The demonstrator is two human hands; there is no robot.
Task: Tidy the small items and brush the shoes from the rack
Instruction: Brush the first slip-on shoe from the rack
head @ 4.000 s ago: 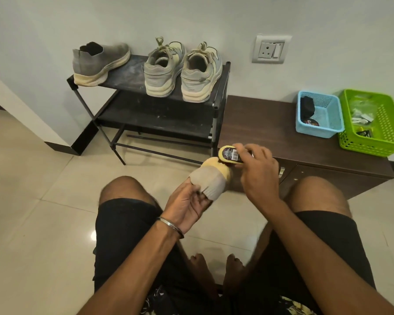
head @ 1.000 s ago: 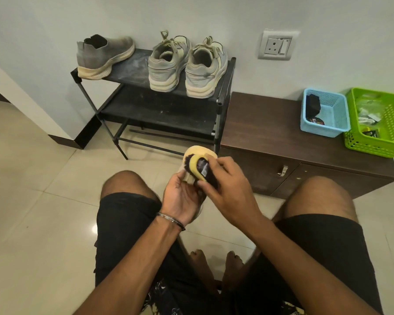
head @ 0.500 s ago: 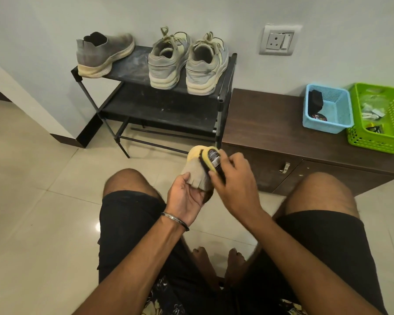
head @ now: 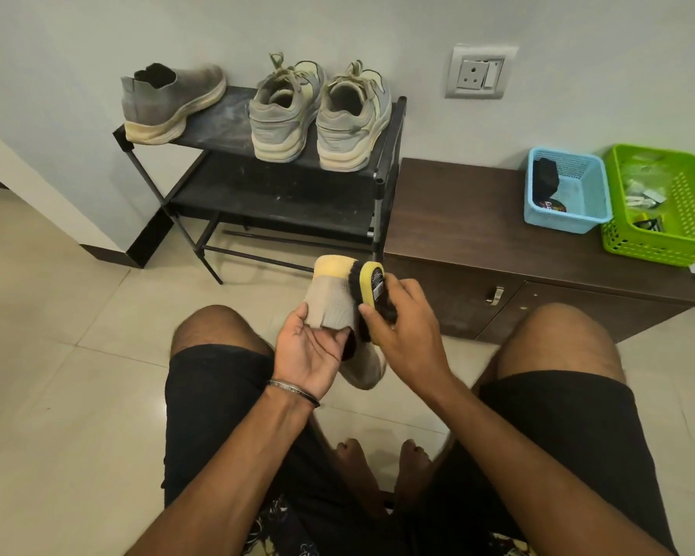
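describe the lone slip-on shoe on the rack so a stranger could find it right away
Find the black shoe rack against the wall. On its top shelf, at the left end, lies the grey slip-on shoe. Unlike the laced sneakers beside it, it has no laces or partner.

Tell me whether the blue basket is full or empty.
Neither: the blue basket is mostly bare, with a black item and a small round tin at its left end.

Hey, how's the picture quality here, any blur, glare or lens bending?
Head view: even indoor light, mostly sharp; slight motion blur on the brush in the right hand; small glare patch on the floor tiles; wide-angle bending curves the shoe rack and cabinet edges.
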